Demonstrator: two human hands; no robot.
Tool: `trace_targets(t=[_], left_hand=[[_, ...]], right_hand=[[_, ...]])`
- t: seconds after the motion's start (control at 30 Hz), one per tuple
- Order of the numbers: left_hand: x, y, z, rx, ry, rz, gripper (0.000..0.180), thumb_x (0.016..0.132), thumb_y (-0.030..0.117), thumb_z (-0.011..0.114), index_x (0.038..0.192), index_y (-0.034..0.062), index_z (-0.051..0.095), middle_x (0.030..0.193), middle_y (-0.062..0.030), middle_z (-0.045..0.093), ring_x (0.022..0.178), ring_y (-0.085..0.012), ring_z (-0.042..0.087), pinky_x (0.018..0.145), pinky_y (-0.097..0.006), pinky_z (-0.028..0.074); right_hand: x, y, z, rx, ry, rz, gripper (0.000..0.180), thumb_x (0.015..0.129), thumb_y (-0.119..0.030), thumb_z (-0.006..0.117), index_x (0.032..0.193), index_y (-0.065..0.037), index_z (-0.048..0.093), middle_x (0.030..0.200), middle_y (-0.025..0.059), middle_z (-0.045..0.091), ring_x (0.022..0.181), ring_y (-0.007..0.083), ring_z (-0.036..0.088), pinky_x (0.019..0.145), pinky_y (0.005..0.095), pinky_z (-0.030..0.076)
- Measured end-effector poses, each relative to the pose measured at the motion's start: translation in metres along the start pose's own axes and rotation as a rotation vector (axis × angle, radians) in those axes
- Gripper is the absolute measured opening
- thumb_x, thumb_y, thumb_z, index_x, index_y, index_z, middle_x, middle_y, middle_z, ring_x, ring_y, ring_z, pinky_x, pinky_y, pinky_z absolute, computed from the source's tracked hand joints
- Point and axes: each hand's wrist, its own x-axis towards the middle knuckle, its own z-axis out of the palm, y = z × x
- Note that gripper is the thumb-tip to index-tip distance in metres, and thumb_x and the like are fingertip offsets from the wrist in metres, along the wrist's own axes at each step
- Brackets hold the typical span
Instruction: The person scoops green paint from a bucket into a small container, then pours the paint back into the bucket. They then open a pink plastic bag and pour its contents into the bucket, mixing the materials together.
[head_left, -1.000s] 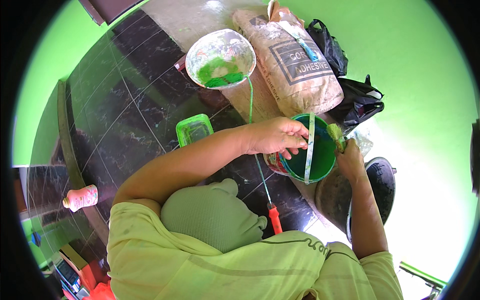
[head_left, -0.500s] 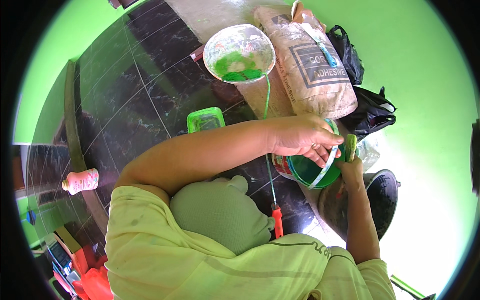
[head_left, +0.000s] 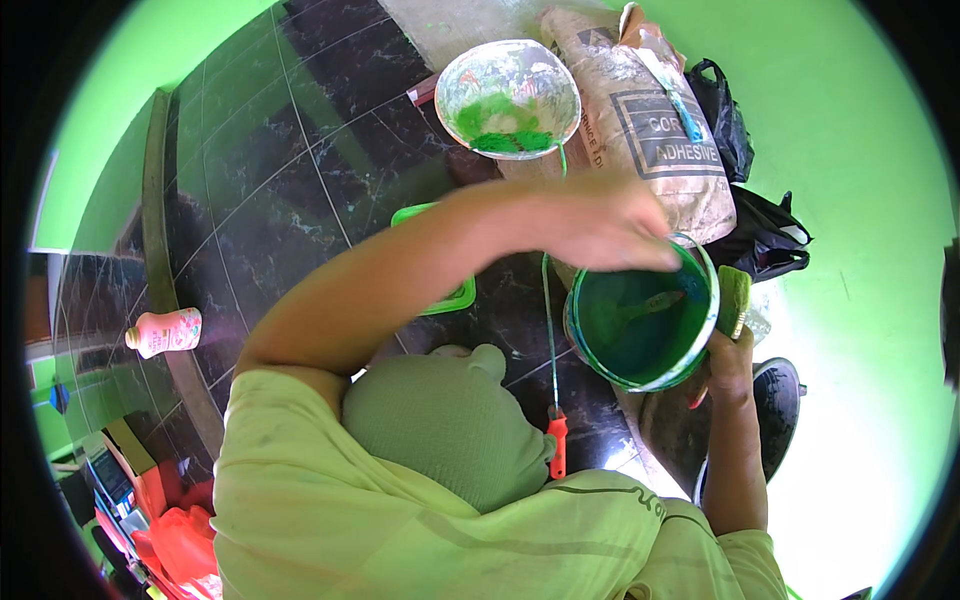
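Observation:
My right hand [head_left: 731,362] grips a paintbrush [head_left: 736,296], its bristles coated green and pointing up beside the bucket, with a bit of red handle below the fist. A paint bucket [head_left: 577,330] is tilted so its green-stained inside shows, with dark green paint in it; its pale handle lies along the right rim. Over the far rim is my left hand [head_left: 630,228], smeared by motion, so its fingers cannot be made out. Whether my right hand also supports the bucket is hidden.
A paint-smeared basin [head_left: 460,95] and a full paper sack [head_left: 650,120] stand beyond, near black plastic bags [head_left: 765,235]. A green tray [head_left: 462,298], a red-handled rod [head_left: 558,445], a black tub [head_left: 782,415] and a pink bottle [head_left: 165,333] are on the floor.
The bucket has come up and tipped, opening its inside to view. My left hand has shifted up from the bucket's handle to the far rim. The brush is now more visible.

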Motion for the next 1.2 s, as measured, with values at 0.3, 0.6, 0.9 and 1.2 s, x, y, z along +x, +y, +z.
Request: trace_targets(t=[0.3, 0.6, 0.9, 1.2], left_hand=[[-0.173, -0.217, 0.015, -0.173, 0.361, -1.286, 0.054, 0.083, 0.04, 0.082, 0.102, -0.0072, 0.064, 0.092, -0.0234, 0.072, 0.071, -0.0279, 0.073, 0.053, -0.041, 0.062], [-0.202, -0.308, 0.115, -0.196, 0.55, -0.882, 0.029, 0.084, 0.022, 0.079, 0.085, -0.0038, 0.065, 0.074, -0.0132, 0.063, 0.063, -0.0234, 0.069, 0.058, -0.041, 0.064], [-0.154, -0.139, 0.029, -0.786, 0.656, -0.633, 0.052, 0.085, 0.011, 0.072, 0.129, -0.0038, 0.048, 0.108, -0.0173, 0.065, 0.083, -0.028, 0.073, 0.064, -0.043, 0.064], [-0.076, -0.087, 0.065, -0.905, 0.537, -0.159, 0.088, 0.089, 0.011, 0.068, 0.16, 0.0124, 0.017, 0.123, -0.014, 0.062, 0.104, -0.0242, 0.069, 0.073, -0.042, 0.063]], right_hand=[[-0.019, -0.028, -0.023, -0.01, 0.0, 0.018, 0.03, 0.071, 0.003, 0.059, 0.101, 0.008, 0.065, 0.086, 0.0073, 0.066, 0.075, 0.0174, 0.062, 0.07, 0.0301, 0.05], [-0.015, -0.038, -0.027, -0.028, -0.013, 0.004, 0.035, 0.07, 0.002, 0.06, 0.104, 0.008, 0.065, 0.086, 0.0074, 0.065, 0.073, 0.0164, 0.06, 0.067, 0.0313, 0.048], [-0.018, -0.067, -0.047, -0.109, -0.05, -0.006, 0.029, 0.081, -0.009, 0.07, 0.106, 0.005, 0.068, 0.09, 0.0078, 0.07, 0.074, 0.0155, 0.066, 0.068, 0.0312, 0.055], [-0.031, -0.119, -0.046, -0.167, -0.026, -0.04, 0.024, 0.074, -0.011, 0.068, 0.092, 0.003, 0.066, 0.075, 0.0053, 0.065, 0.063, 0.0151, 0.062, 0.06, 0.0295, 0.053]])
